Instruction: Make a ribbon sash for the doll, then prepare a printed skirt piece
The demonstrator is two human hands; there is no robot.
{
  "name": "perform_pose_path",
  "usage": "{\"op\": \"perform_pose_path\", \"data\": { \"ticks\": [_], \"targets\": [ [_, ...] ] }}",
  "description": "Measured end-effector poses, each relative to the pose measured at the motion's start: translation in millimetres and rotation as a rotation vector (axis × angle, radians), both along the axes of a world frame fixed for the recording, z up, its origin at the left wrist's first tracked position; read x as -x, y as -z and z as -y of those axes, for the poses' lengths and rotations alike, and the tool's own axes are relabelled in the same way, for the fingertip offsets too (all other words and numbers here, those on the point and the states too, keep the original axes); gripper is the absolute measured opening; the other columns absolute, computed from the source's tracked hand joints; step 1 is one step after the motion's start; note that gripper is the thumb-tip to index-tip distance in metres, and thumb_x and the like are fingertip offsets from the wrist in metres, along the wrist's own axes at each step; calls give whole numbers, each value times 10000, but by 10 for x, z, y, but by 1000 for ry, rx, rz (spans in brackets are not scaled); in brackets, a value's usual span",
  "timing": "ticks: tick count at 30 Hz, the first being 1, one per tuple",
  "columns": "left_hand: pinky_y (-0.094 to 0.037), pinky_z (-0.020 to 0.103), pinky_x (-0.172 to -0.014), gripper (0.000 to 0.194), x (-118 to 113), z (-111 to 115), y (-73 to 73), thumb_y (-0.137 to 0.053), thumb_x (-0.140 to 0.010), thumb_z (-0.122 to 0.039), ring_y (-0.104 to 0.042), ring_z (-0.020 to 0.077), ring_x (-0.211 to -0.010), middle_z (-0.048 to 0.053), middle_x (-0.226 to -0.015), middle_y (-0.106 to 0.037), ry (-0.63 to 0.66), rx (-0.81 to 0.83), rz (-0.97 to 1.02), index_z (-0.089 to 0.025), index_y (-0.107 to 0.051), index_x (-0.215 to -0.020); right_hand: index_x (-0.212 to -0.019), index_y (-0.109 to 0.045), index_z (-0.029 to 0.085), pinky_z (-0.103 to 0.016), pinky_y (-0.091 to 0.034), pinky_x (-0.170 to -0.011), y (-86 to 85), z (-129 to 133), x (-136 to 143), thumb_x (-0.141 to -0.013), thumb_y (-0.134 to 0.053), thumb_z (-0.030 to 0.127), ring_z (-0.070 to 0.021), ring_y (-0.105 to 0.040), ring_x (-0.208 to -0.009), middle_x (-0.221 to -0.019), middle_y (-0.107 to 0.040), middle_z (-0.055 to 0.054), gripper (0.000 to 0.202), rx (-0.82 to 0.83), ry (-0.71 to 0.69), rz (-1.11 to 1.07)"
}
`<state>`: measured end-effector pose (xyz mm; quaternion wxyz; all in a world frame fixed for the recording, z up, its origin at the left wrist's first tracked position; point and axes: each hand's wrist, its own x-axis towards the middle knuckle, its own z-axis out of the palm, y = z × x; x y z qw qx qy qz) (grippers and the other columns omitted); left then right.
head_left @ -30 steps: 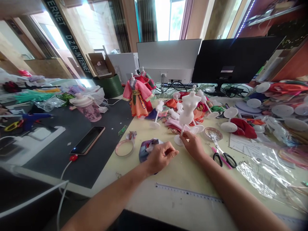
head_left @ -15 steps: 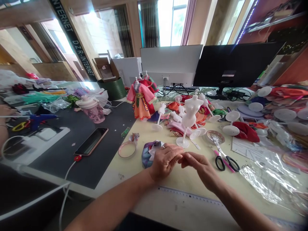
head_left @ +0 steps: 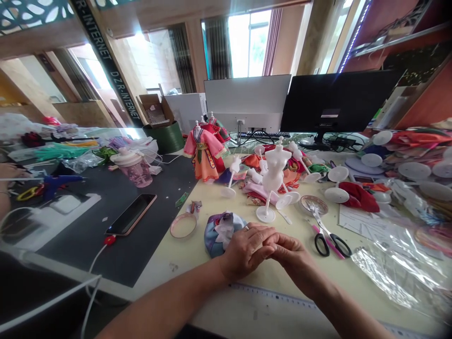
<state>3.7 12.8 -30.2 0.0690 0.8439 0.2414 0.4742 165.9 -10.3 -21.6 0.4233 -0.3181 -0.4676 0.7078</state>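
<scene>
My left hand (head_left: pixel 247 249) is closed, its fingers bent and meeting those of my right hand (head_left: pixel 287 249) above the yellow mat. Between the fingertips nothing can be made out, as the fingers hide it. Just left of my left hand, partly covered by it, lies a blue and purple fabric piece (head_left: pixel 213 234) with a pale jagged patch. A white mannequin form (head_left: pixel 273 174) stands upright on its round base behind my hands. Black-handled scissors (head_left: pixel 322 228) rest to the right, their blades over a tape roll (head_left: pixel 305 203).
A ruler (head_left: pixel 271 295) lies near the front edge. To the left are a phone (head_left: pixel 132 214), a pink cup (head_left: pixel 132 167) and another tape roll (head_left: pixel 182 226). Dressed figures (head_left: pixel 205 153) and monitors (head_left: pixel 247 101) stand behind. Clear plastic (head_left: pixel 388 273) covers the right. A person's hand shows far left.
The whole view has shifted, with the table things slightly lower. My hands remain together, the left fingers now reaching further over the right ones, and more of the blue fabric piece shows.
</scene>
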Motion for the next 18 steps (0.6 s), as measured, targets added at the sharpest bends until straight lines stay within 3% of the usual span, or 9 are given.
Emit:
{"op": "perform_pose_path", "data": {
  "ticks": [3, 9, 15, 18],
  "targets": [
    [-514, 371, -891, 401, 28, -2, 2, -384, -945, -388, -624, 224, -1028, 137, -1078, -670, -33, 10, -5, -123, -517, -1214, -726, -583, 187, -267, -398, -720, -11, -3, -18, -814, -634, 369, -113, -488, -696, -678, -542, 21, 209, -34, 78, 46],
    [-519, 360, -870, 361, 50, -1, -20, -406, -939, -342, -637, 218, -985, 137, -1040, -680, -24, -23, 9, -108, -534, -1182, -623, -461, 197, -278, -393, -634, 23, -4, -23, -866, -515, 490, -121, -460, -595, -555, -416, 36, 384, -198, 224, 221],
    [-533, 343, -831, 306, 54, -20, -27, -409, -937, -316, -655, 198, -914, 110, -964, -704, -1, -38, -8, -116, -580, -1095, -507, -281, 229, -292, -407, -523, -9, -71, -47, -852, -474, 568, -77, -227, -419, -433, -242, 78, 521, -110, 325, 185],
    [-541, 338, -798, 287, 58, -22, -31, -429, -928, -301, -660, 195, -880, 107, -934, -709, 0, -42, -3, -111, -596, -1064, -513, -395, 214, -295, -429, -565, -54, -157, -196, -837, -503, 564, -100, -361, -459, -450, -353, 46, 489, -218, 462, 229]
  ]
}}
